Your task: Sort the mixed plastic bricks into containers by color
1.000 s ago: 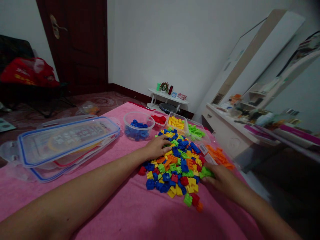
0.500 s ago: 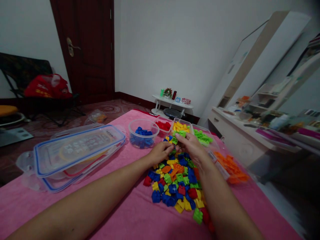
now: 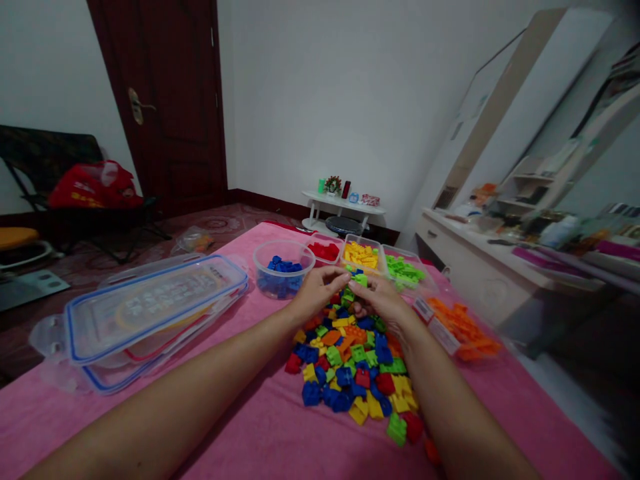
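Observation:
Over the far end of a pile of mixed toy building bricks (image 3: pixel 345 360), my two hands meet. In my right hand (image 3: pixel 383 300) a green building brick (image 3: pixel 361 280) is pinched between thumb and fingers. My left hand (image 3: pixel 320 288) is closed with thumb and fingertips together at that brick's left side; what lies between them is too small to make out. A bit of blue shows just above the green brick. Left of my left hand stands a round clear tub (image 3: pixel 280 287) with blue bricks in it.
Behind the hands stand clear boxes of red bricks (image 3: pixel 324 251), yellow bricks (image 3: pixel 361 255) and green bricks (image 3: pixel 403 270). A box of orange bricks (image 3: pixel 463 330) is at the right. Stacked clear lids (image 3: pixel 160 307) lie at left on the pink cloth (image 3: pixel 240 413).
My left hand has risen slightly and come up to the green brick in my right hand, its fingers now pinched together. The camera view has shifted a little.

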### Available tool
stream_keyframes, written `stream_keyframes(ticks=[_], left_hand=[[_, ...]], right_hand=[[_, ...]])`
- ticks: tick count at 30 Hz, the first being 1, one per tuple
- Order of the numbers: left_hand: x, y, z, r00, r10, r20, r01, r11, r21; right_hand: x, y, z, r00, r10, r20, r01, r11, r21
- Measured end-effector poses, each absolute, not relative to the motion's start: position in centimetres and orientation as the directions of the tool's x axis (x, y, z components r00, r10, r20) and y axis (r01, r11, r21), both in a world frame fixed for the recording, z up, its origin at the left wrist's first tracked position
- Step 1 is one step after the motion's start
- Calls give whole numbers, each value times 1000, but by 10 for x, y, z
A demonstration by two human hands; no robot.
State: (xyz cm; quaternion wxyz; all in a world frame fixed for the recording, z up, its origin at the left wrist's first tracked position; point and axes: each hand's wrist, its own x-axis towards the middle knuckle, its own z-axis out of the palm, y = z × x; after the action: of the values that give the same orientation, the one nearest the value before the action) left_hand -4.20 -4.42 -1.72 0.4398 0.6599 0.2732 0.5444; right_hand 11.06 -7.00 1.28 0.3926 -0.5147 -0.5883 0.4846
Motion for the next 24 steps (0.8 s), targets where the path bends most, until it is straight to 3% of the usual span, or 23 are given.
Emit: stream_keyframes(ticks=[8, 11, 14, 18, 24], left_hand=[[-41, -40, -15, 144, 980, 134, -397, -66, 915], [-41, -40, -13, 202, 979, -30, -465, 123, 877], [-42, -43, -9, 377, 912, -164, -470, 340, 814], [-42, -49, -2, 590, 784, -192, -413, 497, 763], [-44, -53, 2, 650, 727, -221, -373, 559, 740]], right_hand=[[117, -69, 17, -170, 984, -44, 195, -11, -981], [115, -71, 21, -141, 989, 32, 193, 60, -979], [110, -72, 21, -105, 981, 161, 212, 180, -960], [108, -68, 17, -161, 938, 306, 352, 344, -870], [107, -67, 15, -176, 882, 436, 627, 442, -641]])
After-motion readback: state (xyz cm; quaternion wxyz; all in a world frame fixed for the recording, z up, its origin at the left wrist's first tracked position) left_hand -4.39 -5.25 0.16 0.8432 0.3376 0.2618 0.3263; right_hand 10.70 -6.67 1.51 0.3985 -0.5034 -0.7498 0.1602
